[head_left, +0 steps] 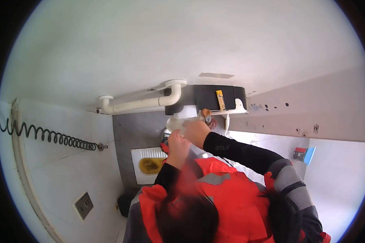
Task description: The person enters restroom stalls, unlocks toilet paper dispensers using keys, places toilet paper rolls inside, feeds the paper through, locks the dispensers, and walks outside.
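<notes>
My left hand (178, 148) and my right hand (197, 133) are close together in front of my chest, below a black wall-mounted box (209, 96). Fingers on both hands are curled closed. A pale, whitish thing (174, 124) shows just beyond the fingertips, but its kind and what the fingers grip are not clear. White material (187, 111) hangs at the box's lower edge. Past my right hand are a brownish, crumpled-looking thing (206, 112) and a dark red one (212, 124), both too small to name.
A yellow packet (220, 100) lies on the black box. A white grab rail (142, 105) runs along the wall. Below left is a squat toilet (137, 165); a coiled dark hose (61, 139) crosses the left wall. At right is a blue-and-red item (304, 155).
</notes>
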Tool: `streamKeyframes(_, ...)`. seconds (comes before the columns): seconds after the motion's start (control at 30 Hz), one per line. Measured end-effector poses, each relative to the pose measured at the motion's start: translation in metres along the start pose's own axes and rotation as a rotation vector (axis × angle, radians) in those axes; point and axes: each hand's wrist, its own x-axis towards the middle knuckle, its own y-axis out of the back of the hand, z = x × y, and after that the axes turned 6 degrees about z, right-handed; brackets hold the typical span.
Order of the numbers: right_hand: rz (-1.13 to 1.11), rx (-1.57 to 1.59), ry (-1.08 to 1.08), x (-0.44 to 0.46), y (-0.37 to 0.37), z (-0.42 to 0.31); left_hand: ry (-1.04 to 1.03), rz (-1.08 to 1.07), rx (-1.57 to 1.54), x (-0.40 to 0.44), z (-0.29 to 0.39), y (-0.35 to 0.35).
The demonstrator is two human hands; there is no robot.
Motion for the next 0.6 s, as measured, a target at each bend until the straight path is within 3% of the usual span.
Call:
streamKeyframes(0.2,0.174,0.018,-0.152,-0.049,-0.012,-0.015,0.318,0.123,-0.306,-0.006,-0.009,0.009)
streamKeyframes(0.27,0.203,0.058,-0.171,-0.069,-0.016,-0.016,0.228,0.198,-0.059,-0.007,-0.008,0.011)
streamKeyframes(0.4,0.379,0.331,-0.425,-0.115,-0.032,-0.007,0.281,0.205,0.093,-0.004,-0.001,0.031)
streamKeyframes(0.47,0.436,0.499,-0.707,-0.141,-0.041,0.0,0.248,0.245,0.319,0.015,-0.011,0.055)
streamKeyframes(0.5,0.46,0.499,-0.729,-0.154,-0.045,0.002,0.082,0.232,0.488,0.024,-0.018,0.067)
streamKeyframes(0.53,0.453,0.58,-0.842,-0.167,-0.05,0.005,0.081,0.208,0.51,0.022,-0.011,0.049)
streamKeyframes(0.6,0.46,0.676,-0.974,-0.19,-0.06,0.0,-0.695,0.29,1.384,0.008,0.001,0.016)
